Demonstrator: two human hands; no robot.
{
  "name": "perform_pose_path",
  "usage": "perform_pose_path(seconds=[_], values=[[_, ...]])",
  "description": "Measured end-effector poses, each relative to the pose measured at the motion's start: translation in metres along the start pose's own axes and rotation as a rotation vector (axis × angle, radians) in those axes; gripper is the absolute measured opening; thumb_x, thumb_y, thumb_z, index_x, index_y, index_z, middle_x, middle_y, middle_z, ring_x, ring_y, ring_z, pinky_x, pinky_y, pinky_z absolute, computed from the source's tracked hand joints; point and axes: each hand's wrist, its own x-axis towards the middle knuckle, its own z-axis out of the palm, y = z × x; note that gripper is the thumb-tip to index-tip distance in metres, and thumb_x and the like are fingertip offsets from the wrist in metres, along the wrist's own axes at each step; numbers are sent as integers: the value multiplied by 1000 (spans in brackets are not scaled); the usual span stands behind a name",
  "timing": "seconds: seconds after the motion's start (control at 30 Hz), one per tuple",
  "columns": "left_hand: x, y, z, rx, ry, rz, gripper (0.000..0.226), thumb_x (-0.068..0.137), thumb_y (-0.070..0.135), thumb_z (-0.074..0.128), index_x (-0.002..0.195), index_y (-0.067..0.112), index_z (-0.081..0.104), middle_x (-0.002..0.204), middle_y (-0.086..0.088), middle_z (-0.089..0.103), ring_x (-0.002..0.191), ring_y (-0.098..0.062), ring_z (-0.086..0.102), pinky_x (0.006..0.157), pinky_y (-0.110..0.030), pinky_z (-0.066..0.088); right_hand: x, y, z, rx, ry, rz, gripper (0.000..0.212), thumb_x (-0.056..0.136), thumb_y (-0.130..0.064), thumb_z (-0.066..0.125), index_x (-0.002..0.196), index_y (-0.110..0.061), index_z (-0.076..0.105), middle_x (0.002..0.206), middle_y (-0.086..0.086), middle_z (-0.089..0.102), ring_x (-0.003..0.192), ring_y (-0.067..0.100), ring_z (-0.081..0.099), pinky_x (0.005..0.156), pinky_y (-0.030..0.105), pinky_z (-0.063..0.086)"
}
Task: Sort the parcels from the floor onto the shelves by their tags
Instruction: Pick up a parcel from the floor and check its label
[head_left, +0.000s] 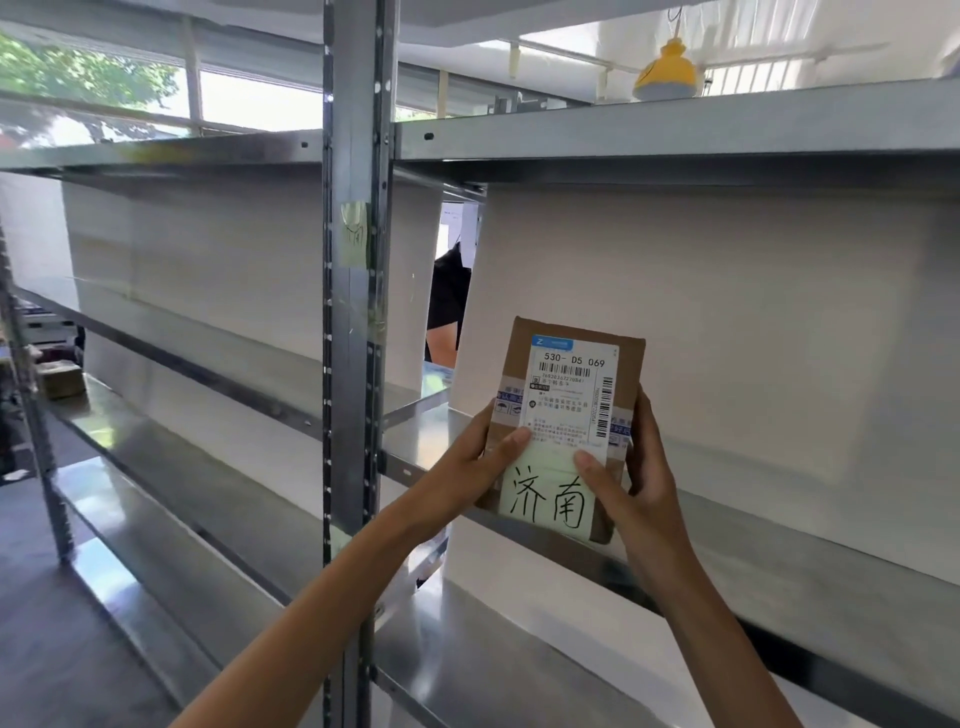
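Grey steel shelves (675, 124) fill the frame before white backing panels, with windows at upper left and a yellow lamp (666, 73) at upper right. At centre right, the left hand (480, 457) and right hand (631, 478) grip a brown cardboard parcel (566, 415) upright above the middle shelf's edge. Its shipping label (571, 395) reads "530- D5 069"; a handwritten note (548, 499) reads "济南". A green sticky note (355, 234) clings to the upright post (353, 364).
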Motion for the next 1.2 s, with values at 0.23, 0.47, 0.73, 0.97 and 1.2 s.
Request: perform_pose_path(seconds=[0.23, 0.47, 0.73, 0.97, 1.2], values=[[13, -13, -45, -4, -59, 66, 14, 96, 32, 43, 109, 38, 43, 109, 9, 64, 90, -5, 70, 64, -24, 58, 12, 5, 36, -46, 51, -22, 81, 80, -17, 67, 144, -42, 24, 139, -11, 48, 113, 6, 61, 80, 46, 59], [11, -17, -95, -35, -112, 151, 15, 96, 28, 43, 110, 28, 48, 107, 3, 66, 90, -9, 70, 66, -27, 60, 10, 0, 88, -86, 108, -20, 91, 73, -18, 71, 145, -45, 20, 141, -14, 45, 109, -5, 60, 78, 36, 59], [-8, -11, -132, -89, -203, 197, 22, 95, 25, 45, 116, 32, 46, 107, 11, 65, 90, -1, 69, 65, -20, 57, -11, -21, 132, -97, 212, -27, 88, 77, -13, 71, 142, -49, 24, 139, -16, 48, 115, 7, 60, 78, 39, 59], [-30, -7, -151, -86, -330, 157, 43, 92, 19, 54, 133, 24, 39, 122, 9, 59, 101, -2, 66, 71, -23, 57, -38, -46, 146, -130, 256, -20, 88, 74, -11, 72, 141, -48, 28, 141, -10, 47, 115, 17, 60, 71, 41, 61], [-62, 3, -147, -131, -343, 175, 47, 92, 25, 54, 136, 31, 38, 122, 11, 60, 103, -5, 66, 70, -23, 57, -68, -64, 152, -99, 254, -10, 89, 69, -14, 72, 141, -46, 30, 140, -7, 49, 114, 16, 61, 73, 40, 60]])
